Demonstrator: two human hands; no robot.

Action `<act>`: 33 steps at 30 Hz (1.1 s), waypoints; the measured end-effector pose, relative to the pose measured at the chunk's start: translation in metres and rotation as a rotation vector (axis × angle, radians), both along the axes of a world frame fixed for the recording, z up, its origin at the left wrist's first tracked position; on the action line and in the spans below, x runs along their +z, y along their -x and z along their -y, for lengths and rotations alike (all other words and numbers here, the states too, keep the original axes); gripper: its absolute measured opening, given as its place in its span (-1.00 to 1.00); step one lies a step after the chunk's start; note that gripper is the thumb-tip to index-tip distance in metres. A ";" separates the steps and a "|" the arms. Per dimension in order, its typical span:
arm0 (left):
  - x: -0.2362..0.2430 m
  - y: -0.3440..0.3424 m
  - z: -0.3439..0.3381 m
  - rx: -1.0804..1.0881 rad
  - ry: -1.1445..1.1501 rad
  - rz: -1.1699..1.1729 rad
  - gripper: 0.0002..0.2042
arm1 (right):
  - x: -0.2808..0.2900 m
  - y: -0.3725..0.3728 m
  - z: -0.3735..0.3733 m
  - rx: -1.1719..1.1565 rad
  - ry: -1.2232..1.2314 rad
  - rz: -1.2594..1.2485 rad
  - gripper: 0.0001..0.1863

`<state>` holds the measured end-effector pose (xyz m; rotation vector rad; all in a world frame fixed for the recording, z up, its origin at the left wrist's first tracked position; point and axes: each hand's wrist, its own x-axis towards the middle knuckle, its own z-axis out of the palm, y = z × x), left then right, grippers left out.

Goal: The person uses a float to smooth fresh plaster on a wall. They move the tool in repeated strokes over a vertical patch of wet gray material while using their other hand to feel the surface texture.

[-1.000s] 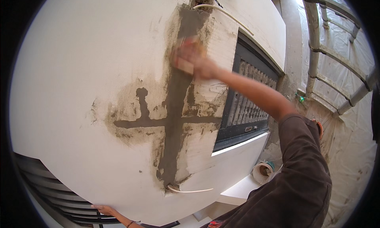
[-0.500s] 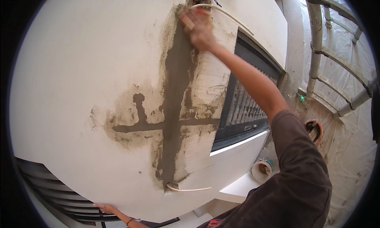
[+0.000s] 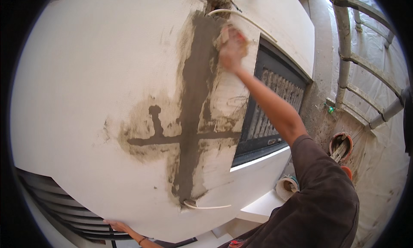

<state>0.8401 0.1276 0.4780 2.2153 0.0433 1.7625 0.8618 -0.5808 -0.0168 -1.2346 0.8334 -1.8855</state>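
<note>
My right hand [image 3: 231,57] is closed round a red-and-tan sponge-like pad [image 3: 241,36], both blurred by motion. It is at the upper wall, just right of a tall strip of wet grey mortar [image 3: 195,75]. Narrower bands of the same mortar branch off left and right lower down on the white wall [image 3: 103,67]. At lower left my left hand [image 3: 117,225] rests against the wall's lower edge beside a dark slatted grille [image 3: 64,207], its fingers stretched out and holding nothing.
A dark-framed window [image 3: 271,106] is right of the mortar. Pale conduits [image 3: 249,20] stick out of the wall's top, and another [image 3: 211,207] at the bottom. At right stand a ladder-like metal frame [image 3: 344,54], an orange bucket [image 3: 350,140] with tools, and a white bucket [image 3: 284,187].
My right hand has moved right and down with the pad, from the top of the mortar strip to its right side. The left hand stays at the wall's edge.
</note>
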 end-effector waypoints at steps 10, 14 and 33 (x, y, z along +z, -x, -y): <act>-0.006 0.010 -0.011 0.052 0.058 -0.026 0.00 | -0.012 0.030 -0.020 0.213 -0.110 -0.107 -0.29; -0.019 0.032 -0.005 0.089 0.039 0.015 -0.01 | 0.033 0.072 -0.092 0.552 0.381 -0.358 -0.17; -0.018 0.015 -0.019 0.094 0.057 0.015 0.01 | -0.026 0.029 0.004 0.158 -0.047 -0.108 -0.45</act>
